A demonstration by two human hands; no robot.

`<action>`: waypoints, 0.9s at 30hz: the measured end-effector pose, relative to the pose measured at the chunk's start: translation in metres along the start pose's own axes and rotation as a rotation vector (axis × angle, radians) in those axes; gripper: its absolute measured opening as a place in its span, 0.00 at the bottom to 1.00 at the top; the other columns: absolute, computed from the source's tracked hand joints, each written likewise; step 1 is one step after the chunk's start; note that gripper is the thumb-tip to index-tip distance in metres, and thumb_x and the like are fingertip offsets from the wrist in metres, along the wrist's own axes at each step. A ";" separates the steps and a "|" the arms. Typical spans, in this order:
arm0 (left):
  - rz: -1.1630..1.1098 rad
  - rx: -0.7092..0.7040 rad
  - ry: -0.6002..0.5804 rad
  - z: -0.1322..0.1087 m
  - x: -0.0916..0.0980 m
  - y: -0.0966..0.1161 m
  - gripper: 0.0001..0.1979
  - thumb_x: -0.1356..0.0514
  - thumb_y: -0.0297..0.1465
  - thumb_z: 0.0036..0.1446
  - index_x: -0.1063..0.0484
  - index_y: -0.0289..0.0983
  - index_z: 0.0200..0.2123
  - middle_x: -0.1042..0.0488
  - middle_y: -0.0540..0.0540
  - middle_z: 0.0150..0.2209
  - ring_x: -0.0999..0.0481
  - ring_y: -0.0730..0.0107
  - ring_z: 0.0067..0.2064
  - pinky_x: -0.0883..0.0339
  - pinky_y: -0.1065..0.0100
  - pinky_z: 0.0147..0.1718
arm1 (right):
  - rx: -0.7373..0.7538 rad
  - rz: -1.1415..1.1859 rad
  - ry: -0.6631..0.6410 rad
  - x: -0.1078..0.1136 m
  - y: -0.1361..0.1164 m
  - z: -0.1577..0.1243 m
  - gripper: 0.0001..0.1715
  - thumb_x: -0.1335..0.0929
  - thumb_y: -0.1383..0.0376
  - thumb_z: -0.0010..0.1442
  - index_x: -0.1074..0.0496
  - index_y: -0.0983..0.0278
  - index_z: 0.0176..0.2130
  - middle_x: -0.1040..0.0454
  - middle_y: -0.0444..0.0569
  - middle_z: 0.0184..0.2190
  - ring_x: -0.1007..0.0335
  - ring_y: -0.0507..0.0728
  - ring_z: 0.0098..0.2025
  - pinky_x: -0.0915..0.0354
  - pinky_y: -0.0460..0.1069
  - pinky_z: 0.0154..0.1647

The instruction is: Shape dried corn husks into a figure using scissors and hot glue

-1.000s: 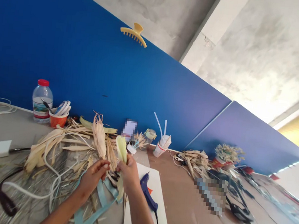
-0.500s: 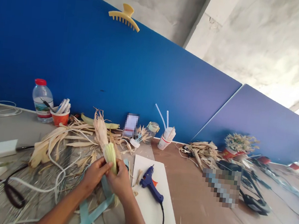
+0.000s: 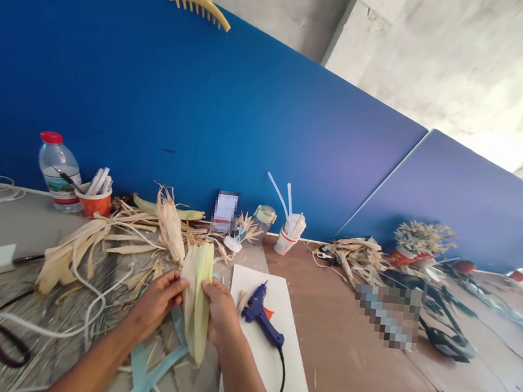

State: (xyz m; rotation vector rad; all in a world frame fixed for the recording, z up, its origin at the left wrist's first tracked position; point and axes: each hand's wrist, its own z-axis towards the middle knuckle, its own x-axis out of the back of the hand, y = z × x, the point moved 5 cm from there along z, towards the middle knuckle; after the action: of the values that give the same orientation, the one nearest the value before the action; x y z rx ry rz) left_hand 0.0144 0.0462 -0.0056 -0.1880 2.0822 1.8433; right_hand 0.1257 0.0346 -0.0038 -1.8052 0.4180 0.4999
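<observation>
Held a pale green husk (image 3: 196,307) by both its long edges

Gripped the left long edge with the left hand (image 3: 160,297), with thumb and fingertips closed in a pinch. Gripped the right long edge in the same manner with the right hand (image 3: 222,310), at almost the same height. Had therefore no gap between fingers and husk on either side, and could call neither hand the nearer one. Held the husk over the grey tabletop (image 3: 11,219), with its long axis running from the near side toward the back edge, only slightly slanted. Pointed the upper end toward the back edge, just beside a bundle of dry husks (image 3: 170,230), and let the lower end reach past the fingers toward the near side, close to a light blue ribbon (image 3: 143,370). Could not tell exactly how high above the tabletop. Had, to the right of the right hand, a blue glue gun (image 3: 264,321) on a white board (image 3: 289,380), with its nozzle toward the far edge of the board and its cord (image 3: 283,376) running toward the near edge. Found this gun nearer to the right hand than to the left, but touched by neither.
</observation>
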 end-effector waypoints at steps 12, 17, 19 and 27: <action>0.113 0.020 -0.046 -0.001 -0.005 -0.006 0.13 0.36 0.39 0.44 0.33 0.35 0.26 0.38 0.55 0.20 0.42 0.76 0.23 0.47 0.73 0.23 | 0.062 -0.057 -0.039 0.002 -0.003 0.002 0.21 0.26 0.60 0.36 0.31 0.65 0.32 0.31 0.40 0.17 0.39 0.50 0.15 0.41 0.45 0.17; 0.060 0.060 -0.115 -0.001 -0.007 -0.010 0.13 0.35 0.37 0.44 0.32 0.35 0.26 0.37 0.54 0.22 0.41 0.77 0.23 0.47 0.73 0.24 | 0.039 -0.022 -0.045 0.001 0.000 0.001 0.17 0.27 0.61 0.36 0.30 0.66 0.28 0.32 0.41 0.15 0.39 0.49 0.15 0.42 0.45 0.17; 0.026 0.077 -0.137 -0.002 -0.007 -0.010 0.12 0.35 0.37 0.43 0.32 0.35 0.26 0.37 0.54 0.22 0.41 0.77 0.24 0.46 0.72 0.25 | 0.028 -0.013 -0.015 0.003 0.000 0.000 0.16 0.27 0.61 0.37 0.30 0.66 0.27 0.33 0.40 0.14 0.40 0.49 0.14 0.43 0.45 0.17; -0.008 0.116 -0.142 -0.003 -0.006 -0.008 0.11 0.35 0.35 0.43 0.31 0.35 0.27 0.37 0.53 0.23 0.41 0.78 0.24 0.45 0.73 0.25 | 0.064 -0.018 -0.026 0.002 -0.005 -0.003 0.12 0.29 0.61 0.40 0.32 0.65 0.25 0.34 0.39 0.16 0.43 0.47 0.16 0.45 0.44 0.19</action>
State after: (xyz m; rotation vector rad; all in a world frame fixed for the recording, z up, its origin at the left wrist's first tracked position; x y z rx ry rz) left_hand 0.0224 0.0416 -0.0112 -0.0344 2.0785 1.6739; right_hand 0.1304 0.0328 -0.0003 -1.7375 0.3949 0.4920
